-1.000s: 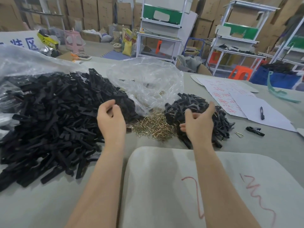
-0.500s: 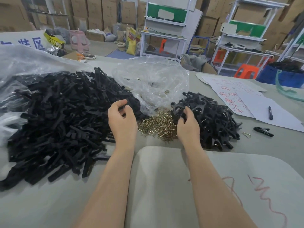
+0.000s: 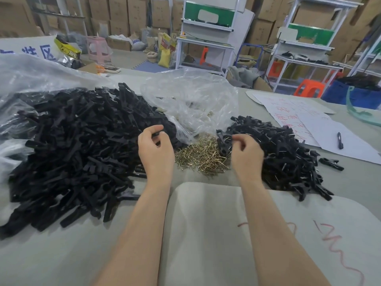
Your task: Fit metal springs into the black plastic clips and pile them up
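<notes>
Noted pickup step. Saw left hand (image 3: pixel 155 150) grip pinched on clip (image 3: pixel 157 133), 9 o'clock of springs (image 3: pixel 203 156); could not tell hold of curled right hand (image 3: pixel 246 156) grip. Judged spring pickup due next.

right hand (image 3: pixel 246 155): gone from top of small pile (image 3: pixel 288 153), fingers then spread; moved left to pile edge beside springs (image 3: pixel 203 155); fingers now curled in, contents unclear | left hand (image 3: pixel 156 149): barely shifted; pinching clip (image 3: pixel 156 133) between thumb and forefinger
</notes>
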`<state>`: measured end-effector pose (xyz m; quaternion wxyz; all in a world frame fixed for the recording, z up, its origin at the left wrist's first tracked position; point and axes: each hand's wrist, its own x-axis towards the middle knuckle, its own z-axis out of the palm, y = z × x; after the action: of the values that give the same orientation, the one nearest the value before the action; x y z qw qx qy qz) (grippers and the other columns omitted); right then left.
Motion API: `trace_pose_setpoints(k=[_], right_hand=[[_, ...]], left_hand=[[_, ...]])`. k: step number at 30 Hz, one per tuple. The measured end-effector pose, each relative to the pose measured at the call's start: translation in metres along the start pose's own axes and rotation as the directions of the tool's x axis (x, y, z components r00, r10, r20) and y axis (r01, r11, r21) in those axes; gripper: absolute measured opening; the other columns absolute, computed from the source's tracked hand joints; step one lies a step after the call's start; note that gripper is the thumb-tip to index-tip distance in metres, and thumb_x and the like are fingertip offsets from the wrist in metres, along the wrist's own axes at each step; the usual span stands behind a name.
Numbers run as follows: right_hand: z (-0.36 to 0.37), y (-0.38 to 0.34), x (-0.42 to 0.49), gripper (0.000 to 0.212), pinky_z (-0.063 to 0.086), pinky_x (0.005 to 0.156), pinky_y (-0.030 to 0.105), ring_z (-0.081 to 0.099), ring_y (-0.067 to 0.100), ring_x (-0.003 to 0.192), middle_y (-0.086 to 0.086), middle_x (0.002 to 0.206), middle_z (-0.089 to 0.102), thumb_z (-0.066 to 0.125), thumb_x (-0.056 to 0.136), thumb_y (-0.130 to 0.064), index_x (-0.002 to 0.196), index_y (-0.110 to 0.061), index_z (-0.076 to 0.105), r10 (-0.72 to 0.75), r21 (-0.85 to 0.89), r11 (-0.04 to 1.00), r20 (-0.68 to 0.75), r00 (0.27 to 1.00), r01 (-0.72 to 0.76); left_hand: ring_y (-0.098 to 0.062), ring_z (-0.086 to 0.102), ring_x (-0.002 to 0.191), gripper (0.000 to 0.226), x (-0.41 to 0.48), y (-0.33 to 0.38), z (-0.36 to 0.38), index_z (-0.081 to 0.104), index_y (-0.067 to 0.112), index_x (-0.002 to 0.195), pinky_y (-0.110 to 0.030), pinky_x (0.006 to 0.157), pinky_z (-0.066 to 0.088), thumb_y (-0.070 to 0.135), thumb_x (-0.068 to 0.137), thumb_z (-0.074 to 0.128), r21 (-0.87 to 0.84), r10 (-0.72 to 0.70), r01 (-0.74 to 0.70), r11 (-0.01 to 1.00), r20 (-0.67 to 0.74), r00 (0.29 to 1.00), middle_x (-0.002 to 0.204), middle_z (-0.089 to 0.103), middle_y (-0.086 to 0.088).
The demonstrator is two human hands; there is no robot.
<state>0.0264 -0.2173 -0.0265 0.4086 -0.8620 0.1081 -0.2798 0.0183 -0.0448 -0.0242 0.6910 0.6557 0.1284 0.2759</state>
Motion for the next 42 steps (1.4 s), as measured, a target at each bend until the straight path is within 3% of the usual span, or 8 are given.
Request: trace_pose_setpoints(k=[6,10,14,18,24,28,36,42], right_hand=[[0.014,-0.003,0.004,0.045,0.021,0.116,0.051,0.025,0.025,0.142,0.003,0.149,0.040,0.037,0.096,-0.011,0.137,-0.023,0.050,0.070,-0.361,0.931,0.314,0.947,0.051],[-0.003,0.014,0.004,0.051,0.018,0.115,0.046,0.012,0.035,0.143,0.016,0.157,0.016,0.038,0.097,-0.011,0.147,-0.013,0.032,0.229,-0.317,0.930,0.113,0.967,-0.183],[0.001,0.000,-0.004,0.037,0.032,0.105,0.042,0.039,0.031,0.125,0.013,0.138,0.046,0.046,0.094,-0.010,0.129,-0.012,0.055,0.059,-0.250,0.966,-0.012,0.998,-0.060],[0.016,-0.026,-0.015,0.031,0.037,0.102,0.041,0.052,0.022,0.115,0.001,0.124,0.060,0.053,0.093,-0.028,0.123,-0.021,0.060,-0.030,-0.299,0.947,0.280,0.960,0.117],[0.034,-0.037,-0.024,0.040,0.029,0.105,0.043,0.034,0.028,0.129,0.004,0.140,0.038,0.061,0.089,-0.034,0.128,-0.030,0.056,0.060,-0.434,0.883,0.479,0.876,0.177],[0.033,-0.037,-0.024,0.035,0.033,0.101,0.042,0.038,0.031,0.124,0.009,0.133,0.044,0.054,0.092,-0.032,0.126,-0.023,0.058,0.051,-0.409,0.900,0.439,0.897,0.149],[0.047,-0.053,-0.029,0.030,0.039,0.100,0.043,0.053,0.025,0.114,0.005,0.118,0.063,0.050,0.092,-0.016,0.118,-0.017,0.064,-0.188,-0.160,0.948,0.423,0.887,0.277],[0.032,-0.050,-0.024,0.019,0.049,0.084,0.018,0.064,0.015,0.086,0.002,0.098,0.069,0.057,0.093,-0.014,0.108,-0.011,0.067,-0.186,0.241,0.965,0.361,0.914,0.101]], left_hand=[[0.004,0.054,0.090,0.017,0.000,-0.001,0.001,0.058,0.025,0.099,0.002,0.067,0.038,0.013,0.094,0.048,0.027,0.024,-0.024,0.999,0.011,1.000,0.119,0.057,-0.001],[0.004,0.055,0.092,0.017,0.000,-0.001,0.001,0.060,0.025,0.099,-0.001,0.070,0.040,0.013,0.094,0.047,0.027,0.018,-0.018,0.999,0.015,1.000,0.119,0.057,0.001],[0.001,0.056,0.094,0.018,-0.001,0.002,0.000,0.059,0.023,0.101,-0.008,0.075,0.040,0.013,0.094,0.047,0.019,0.013,-0.013,1.000,-0.004,1.000,0.119,0.058,0.000],[-0.012,0.056,0.099,0.022,0.002,0.002,-0.009,0.059,0.018,0.107,-0.012,0.077,0.041,0.009,0.094,0.044,0.190,0.085,-0.079,0.979,-0.024,0.996,0.119,0.058,-0.005],[-0.031,0.017,0.141,0.046,-0.004,-0.020,-0.010,0.042,0.019,0.139,-0.041,0.115,0.014,0.021,0.093,0.050,0.854,-0.029,-0.331,0.401,0.372,0.928,0.155,0.023,-0.007],[-0.034,0.035,0.127,0.050,-0.003,-0.019,-0.008,0.039,0.019,0.139,-0.040,0.103,0.029,0.022,0.092,0.055,0.878,-0.012,-0.329,0.347,0.355,0.935,0.149,0.023,-0.010],[-0.030,0.052,0.106,0.019,0.002,-0.015,-0.009,0.065,0.013,0.105,-0.037,0.086,0.042,0.010,0.093,0.051,0.750,0.044,-0.301,0.589,0.342,0.939,0.118,0.054,-0.008],[-0.012,0.061,0.086,0.008,0.000,0.004,-0.004,0.064,0.018,0.095,-0.029,0.079,0.051,0.012,0.089,0.063,0.165,0.112,-0.154,0.974,0.238,0.965,0.096,0.065,0.001]])
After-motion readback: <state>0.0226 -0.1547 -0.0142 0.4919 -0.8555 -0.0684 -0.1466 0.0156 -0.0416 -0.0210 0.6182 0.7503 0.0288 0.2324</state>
